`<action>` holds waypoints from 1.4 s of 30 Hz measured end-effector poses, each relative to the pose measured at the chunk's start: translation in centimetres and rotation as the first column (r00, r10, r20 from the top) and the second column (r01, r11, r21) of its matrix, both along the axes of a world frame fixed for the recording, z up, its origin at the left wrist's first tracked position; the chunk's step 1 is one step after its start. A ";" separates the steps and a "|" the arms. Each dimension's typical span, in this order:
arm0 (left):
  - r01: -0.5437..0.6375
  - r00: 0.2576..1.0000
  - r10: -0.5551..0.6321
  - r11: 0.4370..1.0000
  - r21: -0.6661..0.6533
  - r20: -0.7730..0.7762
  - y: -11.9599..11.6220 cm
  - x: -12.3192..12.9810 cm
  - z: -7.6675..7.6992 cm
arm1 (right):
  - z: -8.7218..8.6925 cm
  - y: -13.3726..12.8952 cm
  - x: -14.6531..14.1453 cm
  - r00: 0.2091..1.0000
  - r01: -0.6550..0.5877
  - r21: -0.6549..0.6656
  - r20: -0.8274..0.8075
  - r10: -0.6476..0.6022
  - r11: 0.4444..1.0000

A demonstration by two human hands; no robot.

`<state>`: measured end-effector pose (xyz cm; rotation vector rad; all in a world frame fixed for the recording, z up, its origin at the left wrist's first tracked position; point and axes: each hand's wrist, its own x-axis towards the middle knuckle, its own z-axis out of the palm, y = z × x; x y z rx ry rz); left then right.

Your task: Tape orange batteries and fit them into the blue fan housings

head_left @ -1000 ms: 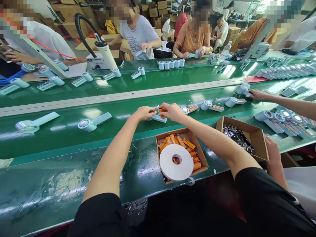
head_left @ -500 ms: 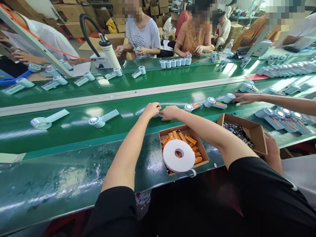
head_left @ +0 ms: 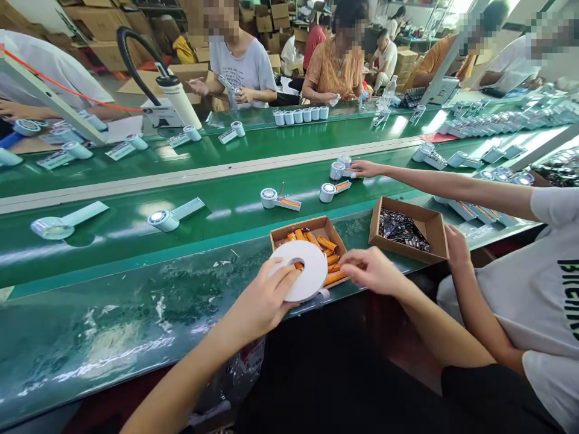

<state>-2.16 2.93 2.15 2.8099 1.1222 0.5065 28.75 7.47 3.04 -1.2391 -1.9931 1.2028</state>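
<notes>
My left hand (head_left: 269,295) grips the near left side of a white tape roll (head_left: 312,274), its fingers lying over the face by the centre hole. The roll leans over a cardboard box (head_left: 275,236) of orange-wrapped cylindrical batteries (head_left: 328,244), hiding some of them. At the box's right edge, my right hand (head_left: 373,271) hovers with fingers loosely bent and apart; I see nothing in it. Beyond the box on the green belt lies a white handheld fan body (head_left: 268,198) with an orange battery in its handle.
A co-worker's hand (head_left: 366,169) reaches for fan bodies on the belt. Their other hand (head_left: 458,244) touches a second cardboard box (head_left: 436,250) of small dark parts. Further left on the belt lie a fan body (head_left: 163,220) and another fan piece (head_left: 52,228). People sit across the line.
Both my hands have come back from the belt to the battery box. My left hand has taken hold of the tape roll. The co-worker's hand has reached further left.
</notes>
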 end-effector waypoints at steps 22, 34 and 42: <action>-0.409 0.875 0.376 0.911 0.052 0.305 -3.2 -1.4 -5.2 | -2.1 10.7 -2.7 0.669 -0.486 0.274 0.728 0.152 0.830; -0.260 0.959 0.252 0.964 0.051 0.128 -4.1 -1.6 -3.2 | 0.7 4.3 -3.5 0.995 0.050 0.313 -0.093 -0.022 0.949; -0.245 0.969 0.232 0.932 0.268 0.081 -4.5 -1.3 -1.8 | 3.3 2.2 -3.5 0.889 -0.231 0.473 0.458 -0.014 0.851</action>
